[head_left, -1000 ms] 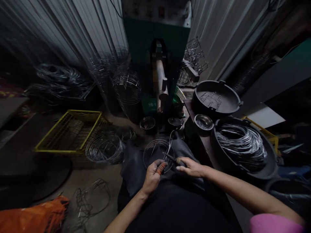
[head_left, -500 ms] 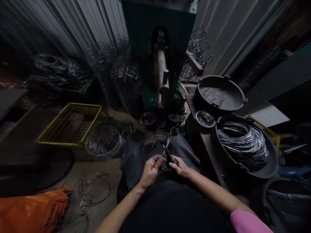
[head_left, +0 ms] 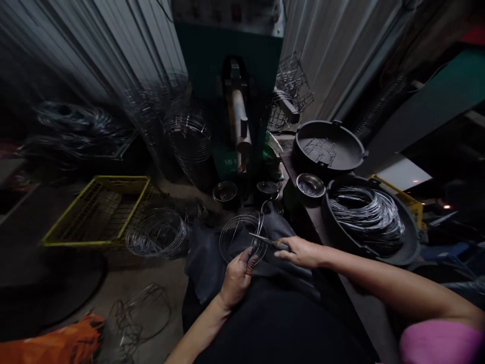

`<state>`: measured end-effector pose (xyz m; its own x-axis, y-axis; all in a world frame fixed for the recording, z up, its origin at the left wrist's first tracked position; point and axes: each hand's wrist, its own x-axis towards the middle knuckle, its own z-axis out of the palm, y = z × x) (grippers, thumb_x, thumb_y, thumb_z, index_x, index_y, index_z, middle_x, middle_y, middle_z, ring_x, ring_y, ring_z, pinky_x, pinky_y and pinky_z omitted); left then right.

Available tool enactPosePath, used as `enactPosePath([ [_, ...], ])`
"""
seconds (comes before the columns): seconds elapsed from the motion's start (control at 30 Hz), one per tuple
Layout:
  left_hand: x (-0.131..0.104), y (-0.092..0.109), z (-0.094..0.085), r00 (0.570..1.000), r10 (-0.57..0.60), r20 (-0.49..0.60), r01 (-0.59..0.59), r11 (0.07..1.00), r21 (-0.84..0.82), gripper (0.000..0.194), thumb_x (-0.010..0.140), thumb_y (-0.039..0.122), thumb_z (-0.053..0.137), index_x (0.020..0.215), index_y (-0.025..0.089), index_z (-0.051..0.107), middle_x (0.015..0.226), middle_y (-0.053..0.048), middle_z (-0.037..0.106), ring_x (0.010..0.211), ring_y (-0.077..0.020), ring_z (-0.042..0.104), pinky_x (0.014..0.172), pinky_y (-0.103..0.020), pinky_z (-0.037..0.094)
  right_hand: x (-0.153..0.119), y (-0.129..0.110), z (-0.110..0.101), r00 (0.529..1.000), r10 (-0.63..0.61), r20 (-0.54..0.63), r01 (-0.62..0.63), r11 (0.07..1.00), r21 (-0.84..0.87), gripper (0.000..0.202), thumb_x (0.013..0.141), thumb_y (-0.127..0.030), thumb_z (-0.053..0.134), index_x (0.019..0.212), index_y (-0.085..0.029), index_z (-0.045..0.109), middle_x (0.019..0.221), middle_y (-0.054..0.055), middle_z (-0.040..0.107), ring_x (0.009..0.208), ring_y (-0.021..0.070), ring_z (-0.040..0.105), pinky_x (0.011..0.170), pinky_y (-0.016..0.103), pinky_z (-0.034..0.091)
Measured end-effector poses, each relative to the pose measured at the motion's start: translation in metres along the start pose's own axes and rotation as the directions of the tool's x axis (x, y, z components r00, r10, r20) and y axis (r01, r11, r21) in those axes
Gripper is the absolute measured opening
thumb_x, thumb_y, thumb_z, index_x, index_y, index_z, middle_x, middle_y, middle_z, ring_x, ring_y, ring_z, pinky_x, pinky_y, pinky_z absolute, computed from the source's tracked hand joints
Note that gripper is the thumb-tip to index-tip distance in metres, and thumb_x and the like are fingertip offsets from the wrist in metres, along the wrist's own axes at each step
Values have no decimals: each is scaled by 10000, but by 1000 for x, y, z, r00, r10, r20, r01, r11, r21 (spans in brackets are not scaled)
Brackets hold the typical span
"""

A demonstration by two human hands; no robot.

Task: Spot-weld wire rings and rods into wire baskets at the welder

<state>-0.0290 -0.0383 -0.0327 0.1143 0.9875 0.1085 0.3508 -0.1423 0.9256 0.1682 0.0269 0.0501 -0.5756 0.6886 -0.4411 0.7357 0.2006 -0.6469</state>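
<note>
My left hand pinches the lower edge of a round wire frame, made of thin rings, over my lap. Orange wraps show on its fingers. In my right hand is a dark tool with a long pointed tip, which looks like pliers. The tip points left and lies over the right part of the wire frame; whether it touches the wire cannot be made out. Dark cloth covers my knees beneath the frame.
A green machine with a metal arm stands ahead. Small bowls sit near it. At right are a black pan and a tub holding wire rings. At left lie a yellow basket, wire coils and an orange bag.
My right hand has moved right and up, away from my left hand, with the tool now angled leftward. My left hand still holds the frame. The view has shifted slightly.
</note>
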Motion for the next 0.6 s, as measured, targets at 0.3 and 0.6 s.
enactPosePath([
  [0.3, 9, -6, 1, 997, 28, -65, -16, 986, 167, 286, 825, 344, 387, 979, 163, 547, 933, -109, 656, 835, -219, 621, 737, -305, 471, -42, 94, 75, 865, 53, -498, -73, 997, -21, 303, 835, -386, 435, 959, -137, 555, 935, 98, 554, 861, 179, 524, 789, 280, 405],
  [0.6, 37, 19, -3, 982, -77, -175, 112, 974, 196, 352, 794, 428, 435, 967, 148, 557, 882, -91, 651, 806, -208, 607, 703, -289, 460, -128, 220, 90, 422, 557, -715, -848, 522, -94, 392, 826, -417, 441, 985, -93, 593, 862, 186, 567, 837, 283, 529, 748, 369, 383],
])
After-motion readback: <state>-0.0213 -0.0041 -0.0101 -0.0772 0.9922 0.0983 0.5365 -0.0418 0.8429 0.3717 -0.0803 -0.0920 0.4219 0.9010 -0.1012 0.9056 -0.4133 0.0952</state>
